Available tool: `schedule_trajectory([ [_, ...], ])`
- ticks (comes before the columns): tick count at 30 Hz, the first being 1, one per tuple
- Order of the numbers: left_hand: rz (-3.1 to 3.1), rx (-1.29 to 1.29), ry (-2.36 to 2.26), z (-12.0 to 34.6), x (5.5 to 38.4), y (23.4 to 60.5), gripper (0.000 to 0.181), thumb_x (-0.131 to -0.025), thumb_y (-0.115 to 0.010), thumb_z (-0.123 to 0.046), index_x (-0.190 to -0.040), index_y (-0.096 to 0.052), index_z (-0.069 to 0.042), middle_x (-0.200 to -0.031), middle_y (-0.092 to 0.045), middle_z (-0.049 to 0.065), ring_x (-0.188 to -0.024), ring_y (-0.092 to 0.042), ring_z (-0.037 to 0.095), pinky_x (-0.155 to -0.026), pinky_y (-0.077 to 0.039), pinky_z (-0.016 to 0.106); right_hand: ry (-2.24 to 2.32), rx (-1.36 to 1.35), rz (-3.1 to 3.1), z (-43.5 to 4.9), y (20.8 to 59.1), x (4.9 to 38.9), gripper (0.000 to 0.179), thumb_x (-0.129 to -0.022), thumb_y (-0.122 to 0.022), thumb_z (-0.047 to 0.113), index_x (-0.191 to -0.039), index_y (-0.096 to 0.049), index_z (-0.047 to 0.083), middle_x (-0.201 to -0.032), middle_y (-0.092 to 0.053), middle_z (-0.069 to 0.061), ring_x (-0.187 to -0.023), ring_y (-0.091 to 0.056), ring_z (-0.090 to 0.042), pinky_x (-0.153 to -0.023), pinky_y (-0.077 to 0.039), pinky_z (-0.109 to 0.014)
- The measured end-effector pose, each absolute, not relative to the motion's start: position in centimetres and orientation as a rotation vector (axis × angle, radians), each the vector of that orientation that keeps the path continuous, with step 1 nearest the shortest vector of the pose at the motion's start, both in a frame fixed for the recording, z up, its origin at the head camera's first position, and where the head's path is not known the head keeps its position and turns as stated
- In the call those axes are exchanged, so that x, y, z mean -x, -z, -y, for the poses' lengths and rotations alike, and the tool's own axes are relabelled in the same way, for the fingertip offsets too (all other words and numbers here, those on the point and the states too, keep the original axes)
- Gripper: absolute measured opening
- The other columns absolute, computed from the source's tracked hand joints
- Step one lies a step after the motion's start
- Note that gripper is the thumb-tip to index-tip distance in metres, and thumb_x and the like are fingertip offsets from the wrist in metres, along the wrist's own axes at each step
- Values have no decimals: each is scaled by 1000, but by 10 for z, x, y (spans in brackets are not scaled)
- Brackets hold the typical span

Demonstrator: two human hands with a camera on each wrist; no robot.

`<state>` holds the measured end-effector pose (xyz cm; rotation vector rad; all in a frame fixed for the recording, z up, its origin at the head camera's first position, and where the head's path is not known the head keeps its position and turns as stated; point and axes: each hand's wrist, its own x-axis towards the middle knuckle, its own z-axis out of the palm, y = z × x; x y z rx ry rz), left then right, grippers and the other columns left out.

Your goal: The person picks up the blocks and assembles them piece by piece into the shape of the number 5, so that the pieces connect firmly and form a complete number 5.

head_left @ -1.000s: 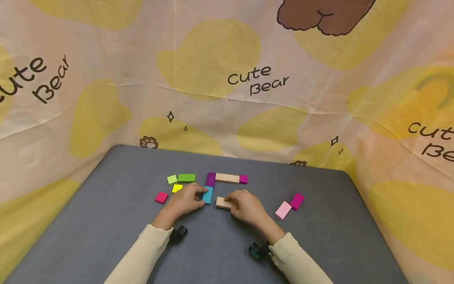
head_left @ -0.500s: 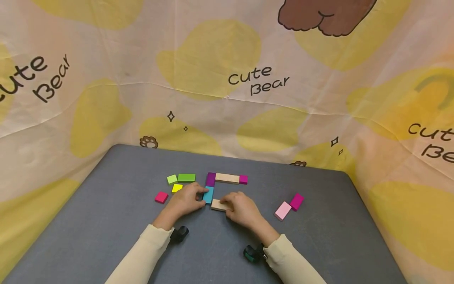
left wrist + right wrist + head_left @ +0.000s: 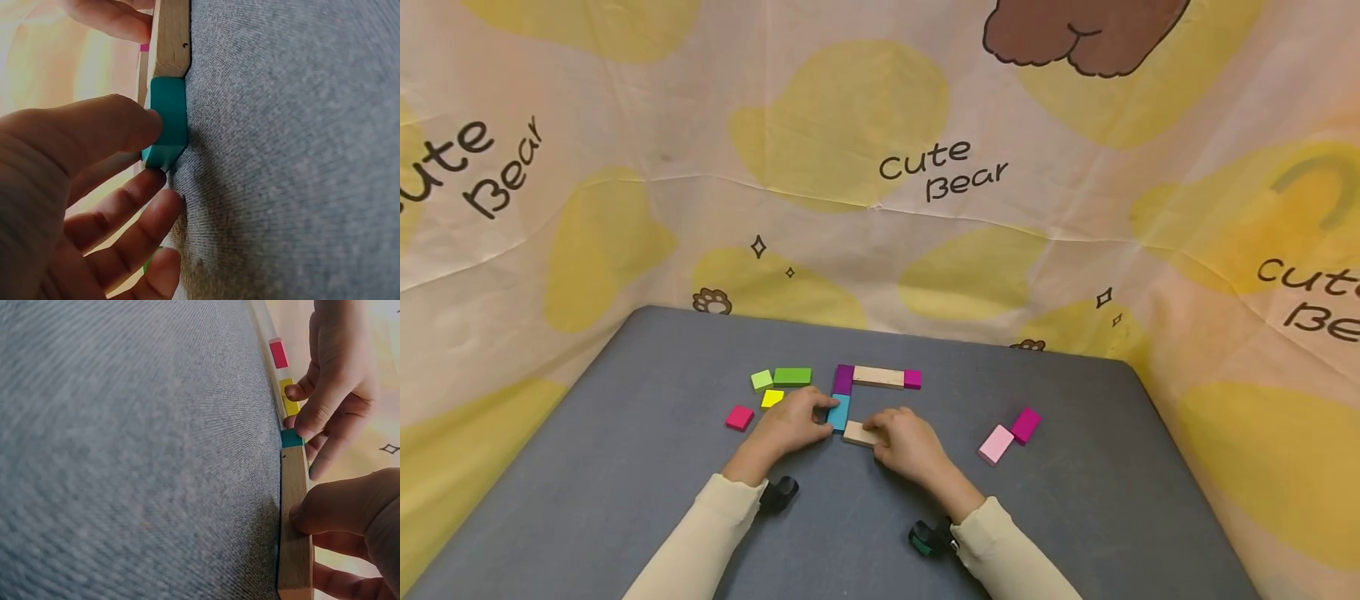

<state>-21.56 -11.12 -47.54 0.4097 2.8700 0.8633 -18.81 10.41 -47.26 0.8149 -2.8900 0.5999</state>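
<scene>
My left hand [image 3: 786, 425] pinches a blue block [image 3: 840, 410] lying flat on the table, its thumb on the near end in the left wrist view. My right hand [image 3: 913, 450] grips a plain wooden block [image 3: 294, 556] along its sides, thumb on the near face. One end of this wooden block meets the blue block's near right corner. Beyond the blue block, a purple block [image 3: 843, 379] continues its line. From there a second wooden block [image 3: 878, 377] runs right to a small magenta block [image 3: 912, 379].
Left of the row lie a light green block [image 3: 762, 380], a green block [image 3: 793, 377], a yellow block [image 3: 772, 399] and a red block [image 3: 740, 417]. A pink block [image 3: 996, 445] and a magenta block [image 3: 1026, 425] lie to the right. Printed cloth [image 3: 820, 283] stands behind the grey table [image 3: 1075, 517].
My right hand has slid the wooden block left and slightly nearer, closing the gap to the blue block. My left hand has stayed in place on the blue block.
</scene>
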Motion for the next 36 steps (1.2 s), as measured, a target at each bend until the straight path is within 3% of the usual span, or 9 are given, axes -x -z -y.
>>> schedule_trajectory([
  [10,-2862,-373,-858,111,216,477,42,-77,-78,-19,-118,-71,-13,-99,-63,1,-74,-50,13,-63,-43,27,-619,-811,2878,-103,477,187,26,-77,-73,12,-103,-74,14,-102,-72,-1,-91,-62,-20,-74,-52,-34],
  [22,-2878,-347,-822,109,216,476,43,-76,-79,-22,-117,-71,-14,-109,-67,3,-80,-53,15,-69,-46,31,-618,-825,2864,-103,477,189,26,-77,-74,12,-103,-73,15,-99,-72,0,-86,-60,-18,-71,-51,-32],
  [36,-2889,-353,-803,108,214,473,43,-76,-79,-22,-117,-71,-15,-105,-67,2,-78,-51,15,-67,-43,30,-687,-806,2838,-108,475,193,24,-78,-72,18,-102,-73,14,-96,-69,0,-85,-58,-16,-71,-50,-31],
])
